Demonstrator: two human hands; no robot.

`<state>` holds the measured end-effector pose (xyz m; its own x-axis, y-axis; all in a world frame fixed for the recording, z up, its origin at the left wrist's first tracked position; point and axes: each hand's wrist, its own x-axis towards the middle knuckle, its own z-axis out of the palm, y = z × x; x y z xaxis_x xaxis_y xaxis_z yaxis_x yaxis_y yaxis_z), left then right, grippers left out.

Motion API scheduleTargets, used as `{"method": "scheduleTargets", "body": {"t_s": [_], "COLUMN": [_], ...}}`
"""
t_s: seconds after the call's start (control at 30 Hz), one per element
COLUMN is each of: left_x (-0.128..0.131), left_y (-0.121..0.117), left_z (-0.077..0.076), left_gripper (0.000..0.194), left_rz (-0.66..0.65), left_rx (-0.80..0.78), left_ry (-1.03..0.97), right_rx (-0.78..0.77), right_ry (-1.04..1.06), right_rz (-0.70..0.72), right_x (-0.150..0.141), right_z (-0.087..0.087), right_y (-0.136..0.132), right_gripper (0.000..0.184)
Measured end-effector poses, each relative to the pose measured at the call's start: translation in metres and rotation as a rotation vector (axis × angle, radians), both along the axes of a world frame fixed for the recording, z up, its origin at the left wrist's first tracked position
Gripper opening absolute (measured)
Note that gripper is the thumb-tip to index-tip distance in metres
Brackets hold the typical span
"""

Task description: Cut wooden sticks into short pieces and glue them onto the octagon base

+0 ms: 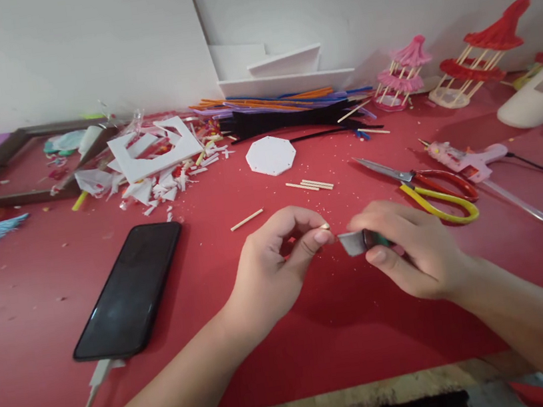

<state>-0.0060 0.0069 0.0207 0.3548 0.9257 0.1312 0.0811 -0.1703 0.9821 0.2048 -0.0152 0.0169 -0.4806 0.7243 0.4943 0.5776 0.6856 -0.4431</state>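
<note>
Pinched between thumb and forefinger of my left hand (282,262) is a small wooden stick (325,227); only its pale end shows. My right hand (409,245) grips a short tool, a knife with a wide grey metal blade (353,244) and a dark green handle partly hidden by the fingers. The blade points left, just short of my left fingertips. Beyond the hands lie several cut wooden sticks (317,185), with a single stick (247,220) off to the left. Farther back, a white octagonal foam board piece (271,156) lies flat, with small holes near its edge.
A phone (129,291) on a cable lies left. Scissors (415,186) and a pink glue gun (468,161) lie right. Foam scraps (156,152), pipe cleaners (282,102), and pink (402,74) and red (478,60) carousel-like models stand or lie at the back.
</note>
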Motion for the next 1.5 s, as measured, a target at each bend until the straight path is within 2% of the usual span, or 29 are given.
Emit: {"method": "scheduleTargets", "body": {"t_s": [0.2,0.63,1.5], "left_x": [0.0004,-0.0007,0.0041], "left_y": [-0.0032,-0.0049,-0.0056], "left_z": [0.0031,-0.0008,0.0023], "left_gripper": [0.007,0.022,0.009], "left_rz": [-0.095,-0.163,-0.192], "left_rx": [-0.015,0.027,0.003], "left_ry": [-0.040,0.027,-0.012], "right_rx": [-0.023,-0.006,-0.066], "right_ry": [0.001,-0.031,-0.015], "right_rz": [-0.007,0.001,0.048], "right_x": [-0.0052,-0.0078,-0.0076], "right_z": [-0.0018,-0.0004,0.0018], "right_y": [-0.0041,-0.0067,-0.0072], "right_gripper": [0.022,0.024,0.028]}}
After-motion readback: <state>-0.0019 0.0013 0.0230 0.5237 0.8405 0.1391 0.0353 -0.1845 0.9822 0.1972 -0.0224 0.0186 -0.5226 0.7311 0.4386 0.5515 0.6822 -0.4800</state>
